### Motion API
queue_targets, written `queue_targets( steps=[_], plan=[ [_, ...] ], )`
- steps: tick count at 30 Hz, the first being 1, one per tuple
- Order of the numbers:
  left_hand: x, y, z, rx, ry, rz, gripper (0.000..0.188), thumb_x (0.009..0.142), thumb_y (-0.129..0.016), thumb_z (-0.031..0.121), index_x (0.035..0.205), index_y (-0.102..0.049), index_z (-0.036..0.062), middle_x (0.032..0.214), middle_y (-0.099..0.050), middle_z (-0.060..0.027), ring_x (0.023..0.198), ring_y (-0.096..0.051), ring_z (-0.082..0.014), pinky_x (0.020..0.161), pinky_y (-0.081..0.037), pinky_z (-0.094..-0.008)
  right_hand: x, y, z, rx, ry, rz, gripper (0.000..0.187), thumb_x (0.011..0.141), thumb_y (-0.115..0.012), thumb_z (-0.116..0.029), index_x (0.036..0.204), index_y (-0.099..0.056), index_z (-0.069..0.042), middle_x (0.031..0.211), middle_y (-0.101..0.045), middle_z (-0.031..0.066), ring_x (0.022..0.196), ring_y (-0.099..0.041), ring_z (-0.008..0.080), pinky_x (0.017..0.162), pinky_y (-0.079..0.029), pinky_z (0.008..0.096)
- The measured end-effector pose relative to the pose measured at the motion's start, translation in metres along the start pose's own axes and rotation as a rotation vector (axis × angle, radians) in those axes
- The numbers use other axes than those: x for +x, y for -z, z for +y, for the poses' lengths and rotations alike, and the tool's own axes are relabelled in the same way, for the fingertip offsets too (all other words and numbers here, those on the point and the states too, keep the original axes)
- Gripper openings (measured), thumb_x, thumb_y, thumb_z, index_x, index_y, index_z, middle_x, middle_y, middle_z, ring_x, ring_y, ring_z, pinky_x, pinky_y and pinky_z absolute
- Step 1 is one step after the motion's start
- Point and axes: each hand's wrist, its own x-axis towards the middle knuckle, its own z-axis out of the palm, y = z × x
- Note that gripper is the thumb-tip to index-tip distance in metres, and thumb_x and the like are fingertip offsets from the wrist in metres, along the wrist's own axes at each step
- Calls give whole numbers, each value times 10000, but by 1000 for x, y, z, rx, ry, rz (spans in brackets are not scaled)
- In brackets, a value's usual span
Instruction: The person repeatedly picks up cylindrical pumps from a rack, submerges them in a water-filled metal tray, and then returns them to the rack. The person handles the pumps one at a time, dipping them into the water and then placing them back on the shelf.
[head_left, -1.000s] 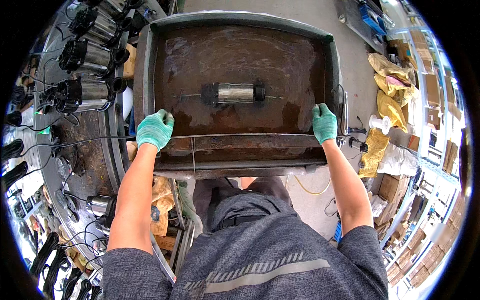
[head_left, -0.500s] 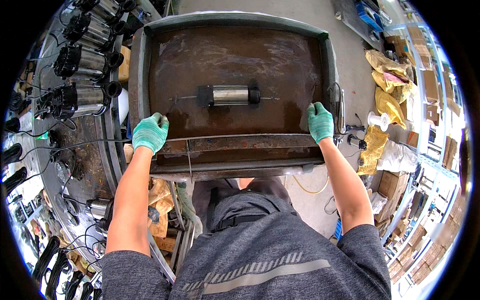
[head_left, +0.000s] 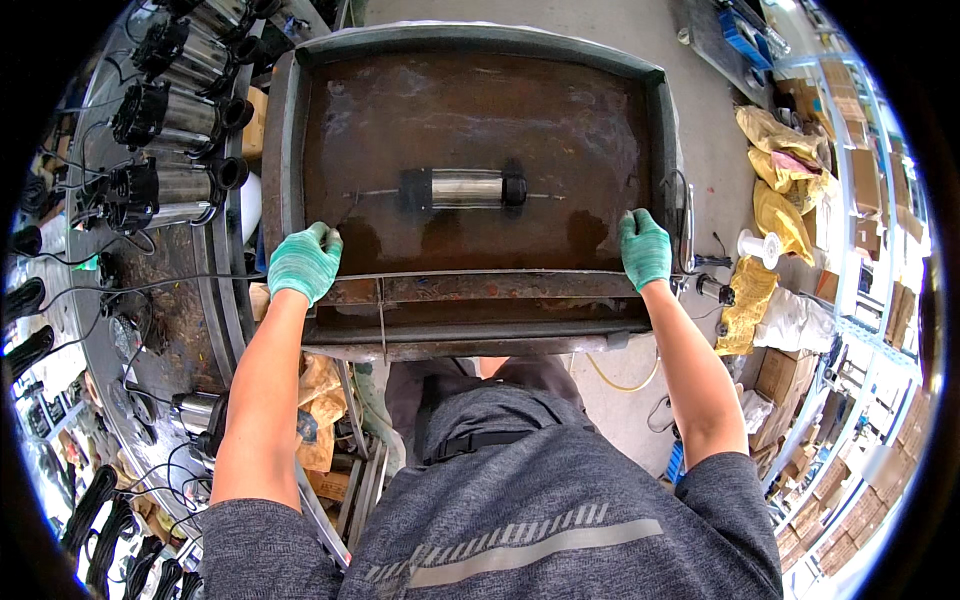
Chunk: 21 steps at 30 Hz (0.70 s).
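A wide metal tank (head_left: 490, 38) of brownish water lies in front of me, with a metal crossbar (head_left: 500, 287) along its near part. A cylinder (head_left: 466, 188), silver in the middle with black ends and a thin rod out of each end, lies in the tank, seemingly under water. My left hand (head_left: 306, 262), in a green knit glove, is closed over the tank's left side near the crossbar's end. My right hand (head_left: 645, 250), gloved alike, is closed over the right side. Both thumbs and curled fingertips point inward; the undersides of the grips are hidden.
Several steel-and-black pumps (head_left: 170, 195) with cables stand on a bench (head_left: 170, 300) at the left. To the right, a white spool (head_left: 760, 248), yellow sacks (head_left: 780, 215) and a small motor (head_left: 714, 290) lie on the floor. Blue-white shelving (head_left: 850, 300) holds cartons.
The whole view shifts slightly to the right. Reflections and dark patches on the water differ a little. Both hands keep their places on the tank's sides.
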Motion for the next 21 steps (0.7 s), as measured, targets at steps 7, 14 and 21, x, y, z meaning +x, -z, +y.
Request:
queue_targets(
  steps=[7,14,21],
  plan=[
    [0,0,0,3,-4,7,379,1026,-508,396,1146,-716,102,1067,-737,-216,1013,-696,-425,902,-553,-504,1,0,1,-26,-9,-14,318,1028,-549,-370,1017,-663,-73,934,-697,262,911,-646,502,755,-506,581],
    [3,-5,-5,-3,-25,22,373,1026,-514,393,1140,-715,101,1067,-734,-220,1015,-693,-430,903,-551,-506,1,-2,3,5,14,6,310,1029,-548,-361,1008,-658,-72,931,-695,263,910,-646,500,747,-502,581],
    [-1,1,1,-1,1,10,371,1028,-513,396,1134,-714,103,1062,-734,-218,1012,-691,-432,898,-550,-511,1,1,0,-19,-13,-11,313,1031,-542,-365,1028,-666,-78,938,-697,260,916,-645,500,751,-508,579]
  ],
)
